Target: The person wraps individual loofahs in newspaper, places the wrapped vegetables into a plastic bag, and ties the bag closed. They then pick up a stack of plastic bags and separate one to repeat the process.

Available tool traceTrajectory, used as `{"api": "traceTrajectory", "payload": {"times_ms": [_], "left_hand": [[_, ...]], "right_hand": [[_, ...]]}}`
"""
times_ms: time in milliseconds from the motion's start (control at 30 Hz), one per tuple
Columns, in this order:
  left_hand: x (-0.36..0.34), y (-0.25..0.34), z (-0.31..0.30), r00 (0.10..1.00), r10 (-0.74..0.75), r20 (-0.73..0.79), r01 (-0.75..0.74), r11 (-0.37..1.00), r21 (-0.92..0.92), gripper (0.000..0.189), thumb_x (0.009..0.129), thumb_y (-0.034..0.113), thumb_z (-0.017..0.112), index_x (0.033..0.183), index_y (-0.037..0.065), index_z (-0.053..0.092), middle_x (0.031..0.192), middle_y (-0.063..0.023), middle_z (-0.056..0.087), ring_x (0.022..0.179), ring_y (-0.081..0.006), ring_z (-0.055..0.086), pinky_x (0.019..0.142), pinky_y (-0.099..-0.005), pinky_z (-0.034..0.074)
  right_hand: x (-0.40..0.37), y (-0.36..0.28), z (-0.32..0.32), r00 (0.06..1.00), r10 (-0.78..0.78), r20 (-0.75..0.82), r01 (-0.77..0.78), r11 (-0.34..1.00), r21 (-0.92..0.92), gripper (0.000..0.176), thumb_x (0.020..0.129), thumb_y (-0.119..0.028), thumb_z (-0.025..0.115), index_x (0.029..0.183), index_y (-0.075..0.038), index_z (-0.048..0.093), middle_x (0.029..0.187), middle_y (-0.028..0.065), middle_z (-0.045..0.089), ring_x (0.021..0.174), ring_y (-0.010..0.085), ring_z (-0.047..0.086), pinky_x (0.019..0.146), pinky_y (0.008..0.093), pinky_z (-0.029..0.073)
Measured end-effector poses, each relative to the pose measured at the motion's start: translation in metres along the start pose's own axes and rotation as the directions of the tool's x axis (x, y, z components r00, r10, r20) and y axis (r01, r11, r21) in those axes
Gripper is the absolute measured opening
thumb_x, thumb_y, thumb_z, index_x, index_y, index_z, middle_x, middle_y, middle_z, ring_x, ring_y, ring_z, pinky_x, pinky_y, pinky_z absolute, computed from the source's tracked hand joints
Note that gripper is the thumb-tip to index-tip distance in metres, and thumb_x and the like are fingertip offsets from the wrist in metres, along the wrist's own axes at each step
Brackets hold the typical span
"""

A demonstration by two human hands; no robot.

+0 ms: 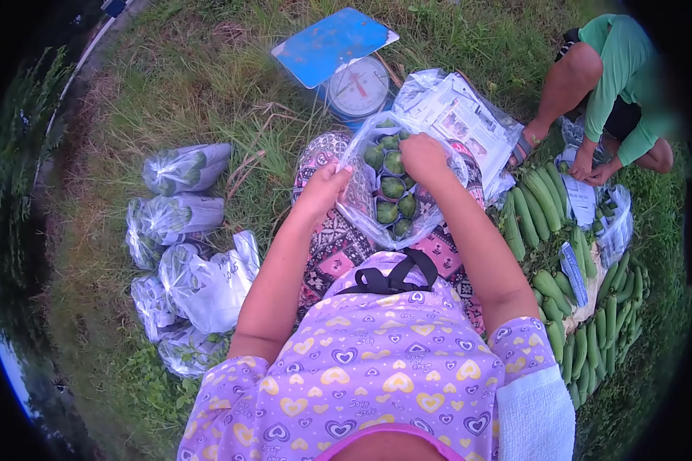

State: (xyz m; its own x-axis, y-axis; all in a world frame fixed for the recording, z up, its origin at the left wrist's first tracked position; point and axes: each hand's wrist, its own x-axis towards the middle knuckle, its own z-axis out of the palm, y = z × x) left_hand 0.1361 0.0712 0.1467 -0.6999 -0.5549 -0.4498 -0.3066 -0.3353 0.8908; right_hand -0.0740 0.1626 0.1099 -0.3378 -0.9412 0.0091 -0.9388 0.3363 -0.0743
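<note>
A clear plastic bag (355, 201) sits open on my lap, packed with green gourds (393, 187) seen end-on. Pinched at the bag's left rim is my left hand (327, 187), closed on the plastic. My right hand (424, 159) is over the bag's mouth at the right, against the gourds, with its fingers curled. What lies under those fingers is hidden. Paper seems to line the spaces between the gourds.
Several wrapped bags (186, 169) lie on the grass at left. A dial scale (357, 88) with a blue tray (335, 46) stands ahead, beside newspaper sheets (469, 115). Long green gourds (537, 203) are spread at right, where a crouching person (621, 84) handles plastic and paper.
</note>
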Motion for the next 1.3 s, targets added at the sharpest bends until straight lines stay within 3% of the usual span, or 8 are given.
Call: {"api": "traceTrajectory", "payload": {"times_ms": [233,433,500,600,733,933,1167,1300], "left_hand": [[0.0,-0.002,0.003,0.989,0.146,-0.019,-0.132,0.933,0.335,0.028,0.084,0.025,0.062,0.099,0.002,0.061,0.077,-0.0041,0.06,0.063,-0.0139,0.054,0.061,-0.0288,0.044],[-0.003,-0.001,-0.016,0.963,0.258,-0.075,-0.157,0.765,0.624,0.026,0.082,0.025,0.061,0.092,0.002,0.065,0.075,-0.0131,0.064,0.069,-0.0243,0.062,0.068,-0.0356,0.047],[-0.006,0.005,-0.017,0.965,0.24,-0.108,-0.111,0.742,0.661,0.026,0.082,0.027,0.059,0.091,0.003,0.066,0.073,-0.0148,0.064,0.07,-0.0261,0.063,0.068,-0.0365,0.047],[-0.001,0.003,-0.017,0.966,0.226,-0.129,-0.083,0.738,0.67,0.029,0.082,0.029,0.058,0.09,0.002,0.066,0.075,-0.0176,0.064,0.073,-0.0307,0.064,0.071,-0.0393,0.047],[0.006,0.001,-0.015,0.948,0.278,-0.156,-0.072,0.664,0.745,0.03,0.082,0.03,0.057,0.089,0.002,0.065,0.078,-0.0202,0.065,0.077,-0.036,0.063,0.073,-0.0424,0.047],[-0.001,0.006,-0.018,0.936,0.309,-0.169,-0.054,0.6,0.798,0.03,0.079,0.029,0.058,0.088,0.001,0.064,0.078,-0.0209,0.064,0.078,-0.0365,0.063,0.073,-0.0427,0.047],[-0.002,-0.009,-0.037,0.94,0.243,-0.238,0.008,0.684,0.729,0.03,0.077,0.028,0.057,0.08,-0.001,0.063,0.07,-0.0182,0.062,0.068,-0.0323,0.062,0.066,-0.0394,0.047],[0.002,-0.012,-0.042,0.948,0.191,-0.254,0.041,0.719,0.693,0.026,0.077,0.024,0.058,0.077,-0.002,0.06,0.078,-0.019,0.063,0.074,-0.0311,0.062,0.069,-0.038,0.046]], "right_hand": [[-0.013,0.005,-0.031,0.999,0.03,0.026,-0.036,0.966,0.257,0.014,0.077,-0.015,0.063,0.079,-0.002,0.066,0.077,0.0129,0.066,0.077,0.0277,0.064,0.068,0.0381,0.05],[-0.086,0.137,-0.051,0.881,0.474,0.017,-0.132,0.212,0.968,0.025,0.077,-0.013,0.066,0.098,0.0,0.062,0.087,0.0128,0.067,0.076,0.0295,0.064,0.071,0.0404,0.048],[-0.125,0.17,-0.041,0.743,0.646,-0.175,-0.583,0.753,0.305,0.038,0.077,-0.017,0.067,0.109,0.002,0.058,0.096,0.0145,0.067,0.085,0.0305,0.064,0.077,0.0387,0.048],[-0.155,0.179,-0.015,0.798,0.487,-0.355,-0.466,0.872,0.148,0.047,0.079,-0.021,0.066,0.117,0.004,0.055,0.105,0.0184,0.064,0.093,0.0318,0.062,0.083,0.0369,0.047],[-0.131,0.102,-0.025,0.821,0.565,0.084,-0.392,0.451,0.802,0.051,0.079,-0.032,0.066,0.115,0.003,0.058,0.106,0.0187,0.063,0.094,0.0303,0.061,0.086,0.0356,0.046],[-0.101,0.062,-0.02,0.894,0.436,-0.108,-0.302,0.762,0.573,0.029,0.072,-0.025,0.071,0.08,0.002,0.062,0.076,0.0106,0.063,0.07,0.0191,0.06,0.065,0.0337,0.046],[-0.12,0.088,-0.01,0.79,0.575,0.21,-0.405,0.233,0.884,0.015,0.075,-0.011,0.069,0.071,-0.002,0.057,0.056,-0.0014,0.053,0.048,0.0088,0.048,0.048,0.0267,0.041],[-0.114,0.09,-0.014,0.862,0.498,0.092,-0.256,0.272,0.928,0.014,0.076,-0.007,0.067,0.072,-0.005,0.054,0.078,0.0042,0.059,0.07,0.0088,0.054,0.058,0.0251,0.043]]}}
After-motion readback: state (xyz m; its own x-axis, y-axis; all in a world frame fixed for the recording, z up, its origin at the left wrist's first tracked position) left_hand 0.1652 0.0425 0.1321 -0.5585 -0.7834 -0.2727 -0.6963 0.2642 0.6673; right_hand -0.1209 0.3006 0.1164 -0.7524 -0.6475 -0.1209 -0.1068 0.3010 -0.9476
